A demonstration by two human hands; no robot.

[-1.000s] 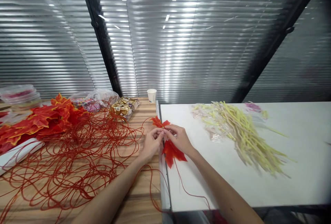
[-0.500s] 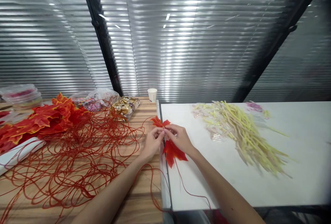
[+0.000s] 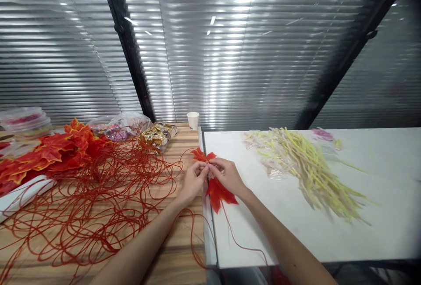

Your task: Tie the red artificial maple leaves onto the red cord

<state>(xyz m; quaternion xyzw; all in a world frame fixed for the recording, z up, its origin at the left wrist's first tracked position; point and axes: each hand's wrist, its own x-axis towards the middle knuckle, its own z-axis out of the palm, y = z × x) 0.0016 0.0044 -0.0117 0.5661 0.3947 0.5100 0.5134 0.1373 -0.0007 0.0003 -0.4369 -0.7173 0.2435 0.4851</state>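
Observation:
Both hands meet over the seam between two tables, fingertips pinched together. My left hand [image 3: 194, 181] and my right hand [image 3: 228, 175] hold a red maple leaf [image 3: 219, 194], whose broad part hangs below the fingers. More red leaf points [image 3: 201, 154] stick out above them. A thin red cord [image 3: 232, 230] runs down from the leaf onto the white table, and another strand loops off to the left. The exact grip between the fingertips is hidden.
Tangled red cord [image 3: 95, 206] covers much of the wooden table [image 3: 184, 261]. Behind it are a leaf pile [image 3: 52, 149], gold packets [image 3: 158, 135] and a paper cup [image 3: 193, 120]. Yellow stems [image 3: 315, 173] lie on the white table [image 3: 391, 179].
The whole view has shifted very slightly. Both hands keep the same pinched hold on the leaf.

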